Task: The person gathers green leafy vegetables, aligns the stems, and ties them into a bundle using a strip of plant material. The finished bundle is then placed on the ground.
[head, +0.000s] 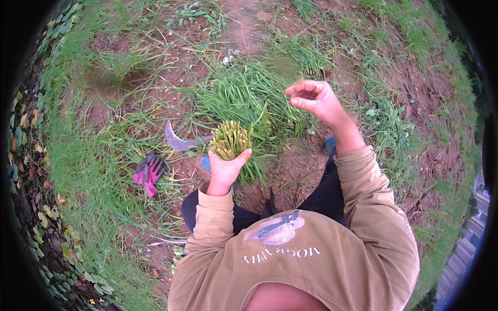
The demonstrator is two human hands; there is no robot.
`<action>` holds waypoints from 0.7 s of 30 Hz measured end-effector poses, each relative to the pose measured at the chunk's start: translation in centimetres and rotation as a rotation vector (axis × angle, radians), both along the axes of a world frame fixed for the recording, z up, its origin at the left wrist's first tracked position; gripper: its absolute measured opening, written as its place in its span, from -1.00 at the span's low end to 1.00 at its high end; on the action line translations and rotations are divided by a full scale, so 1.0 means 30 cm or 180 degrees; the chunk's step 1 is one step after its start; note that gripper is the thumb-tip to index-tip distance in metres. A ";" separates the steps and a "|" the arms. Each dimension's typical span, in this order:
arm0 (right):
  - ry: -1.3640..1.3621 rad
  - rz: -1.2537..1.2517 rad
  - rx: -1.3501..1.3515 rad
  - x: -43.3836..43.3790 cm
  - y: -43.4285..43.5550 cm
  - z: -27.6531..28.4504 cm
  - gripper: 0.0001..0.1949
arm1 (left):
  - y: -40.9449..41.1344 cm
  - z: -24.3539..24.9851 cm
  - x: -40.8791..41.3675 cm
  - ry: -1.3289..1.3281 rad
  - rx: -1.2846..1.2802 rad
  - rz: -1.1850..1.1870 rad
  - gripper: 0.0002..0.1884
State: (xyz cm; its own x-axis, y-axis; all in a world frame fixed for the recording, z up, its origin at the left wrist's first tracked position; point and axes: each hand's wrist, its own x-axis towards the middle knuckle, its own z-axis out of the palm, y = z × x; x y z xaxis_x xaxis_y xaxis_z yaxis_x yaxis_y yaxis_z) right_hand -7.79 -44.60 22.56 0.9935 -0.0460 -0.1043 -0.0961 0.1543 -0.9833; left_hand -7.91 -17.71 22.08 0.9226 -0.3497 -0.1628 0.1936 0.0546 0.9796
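Note:
My left hand (225, 171) is wrapped around a thick bundle of green stalks, which look like garlic chives (231, 140). Their pale cut ends point up at me, and the leaves hang down behind the hand. Bare and raised, my right hand (311, 99) has its fingers curled and the thumb slightly apart, with nothing visible between them. Below and beyond it lies a loose heap of long green leaves (245, 97) with a few white flowers. A sickle (179, 142) rests on the ground left of the bundle, its handle partly hidden.
A pair of pink and black work gloves (149, 173) lies on the grass at left. More cut leaves (301, 54) lie beyond the heap. My blue shoe (328, 144) shows at right. Leafy vines (46, 233) run along the far left edge; reddish soil (249, 23) shows ahead.

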 end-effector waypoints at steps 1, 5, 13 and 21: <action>-0.0178 0.0281 -0.0140 -0.001 0.020 -0.024 -0.76 | -0.006 0.001 -0.002 0.0050 -0.0062 0.0003 -0.59; -0.0131 0.0530 -0.0439 0.001 0.067 -0.037 -0.72 | -0.015 0.009 -0.001 0.0214 -0.0208 -0.0043 -0.57; -0.0373 0.0798 0.0144 0.009 0.103 -0.054 -0.87 | -0.008 0.013 0.003 0.0363 -0.0461 -0.0129 -0.44; -0.0261 0.0478 -0.1721 0.005 0.001 -0.041 -0.87 | -0.006 0.001 0.022 0.0337 -0.0514 0.0233 -0.26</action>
